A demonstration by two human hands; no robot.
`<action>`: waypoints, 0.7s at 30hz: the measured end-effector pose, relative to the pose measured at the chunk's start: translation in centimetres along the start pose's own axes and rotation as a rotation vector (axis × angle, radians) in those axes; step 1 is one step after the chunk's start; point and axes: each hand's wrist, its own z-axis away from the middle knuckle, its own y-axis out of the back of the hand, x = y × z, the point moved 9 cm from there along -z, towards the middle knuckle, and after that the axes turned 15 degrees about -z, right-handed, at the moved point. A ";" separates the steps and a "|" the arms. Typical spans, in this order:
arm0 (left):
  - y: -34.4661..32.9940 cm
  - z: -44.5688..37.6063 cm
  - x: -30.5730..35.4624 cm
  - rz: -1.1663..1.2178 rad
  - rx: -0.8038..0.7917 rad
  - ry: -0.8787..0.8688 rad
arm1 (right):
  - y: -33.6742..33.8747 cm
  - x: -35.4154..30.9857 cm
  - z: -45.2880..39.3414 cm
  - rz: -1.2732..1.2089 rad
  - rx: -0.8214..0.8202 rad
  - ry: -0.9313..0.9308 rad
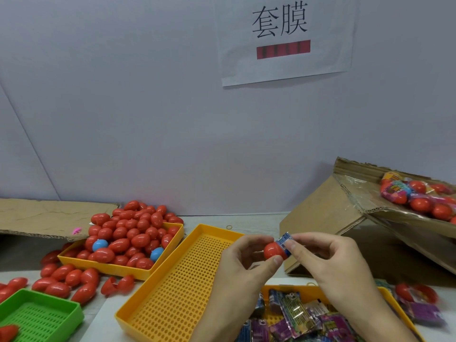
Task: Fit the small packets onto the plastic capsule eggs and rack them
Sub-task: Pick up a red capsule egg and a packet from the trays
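A red capsule egg is held in the air above the near end of a long perforated yellow tray, between the two hands. Its long axis lies roughly level, running left to right, with the right end tucked into a small blue packet. The left hand pinches the egg, thumb below and fingers curled behind it. The right hand pinches the packet at the egg's right end between thumb and forefinger. The packet's print looks like a barcode, though it is too small to read.

Below the hands, a second yellow tray holds a heap of purple, blue and green packets. To the left, a third yellow tray is piled with red eggs and two blue ones; more red eggs lie loose on the pale worktop beside it. A green perforated tray sits at the near left corner. At the right, a tilted cardboard box carries wrapped eggs on its upper flap, and a flat cardboard sheet lies at the far left.

A plain grey wall rises behind the worktop. A paper sign taped to it reads 套膜, above a red bar whose marks are blurred.
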 end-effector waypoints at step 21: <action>0.2 -0.2 0.6 -0.049 0.022 -0.061 | -0.2 -0.1 0.1 -0.075 -0.011 0.010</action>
